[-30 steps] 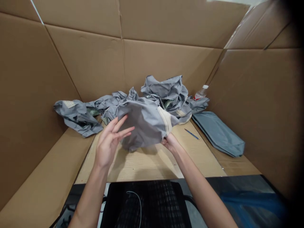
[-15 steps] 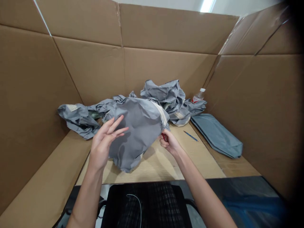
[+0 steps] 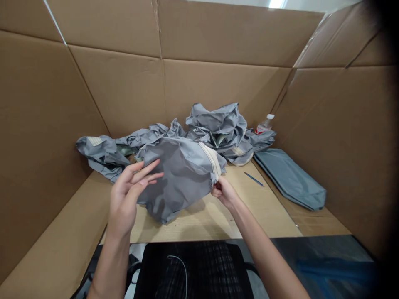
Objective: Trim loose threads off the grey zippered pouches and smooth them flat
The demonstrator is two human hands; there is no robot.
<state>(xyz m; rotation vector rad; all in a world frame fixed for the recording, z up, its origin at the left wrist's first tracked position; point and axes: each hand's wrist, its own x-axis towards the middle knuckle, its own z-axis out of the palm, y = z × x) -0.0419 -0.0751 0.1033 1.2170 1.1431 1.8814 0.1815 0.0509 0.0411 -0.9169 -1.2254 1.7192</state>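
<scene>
Grey cloth (image 3: 177, 174) — thin, crinkled, with a cream band (image 3: 213, 160) along one edge — hangs above the near part of the wooden surface (image 3: 249, 211), its lower corner drooping almost onto the boards. It bulges as it does because it is borne from two sides. The right hand (image 3: 222, 192) has its grip closed tight on the cloth just under the cream band, so that end is bunched to a point. Whether something small is tucked in that fist as well, I cannot tell from this angle. The left hand (image 3: 124, 199) does not pinch: its grip is wide, fingers (image 3: 146, 174) straight and fanned against the cloth's left face, steadying it rather than clamping it. Behind, more of the same grey stuff lies in a crumpled heap (image 3: 218, 128) along the back of the surface, against the cardboard walls (image 3: 218, 37). To the right, apart from the heap, a folded grey piece (image 3: 289, 178) lies flat — a pen (image 3: 253, 179) just beside it, a bottle (image 3: 264, 123) in the corner.
</scene>
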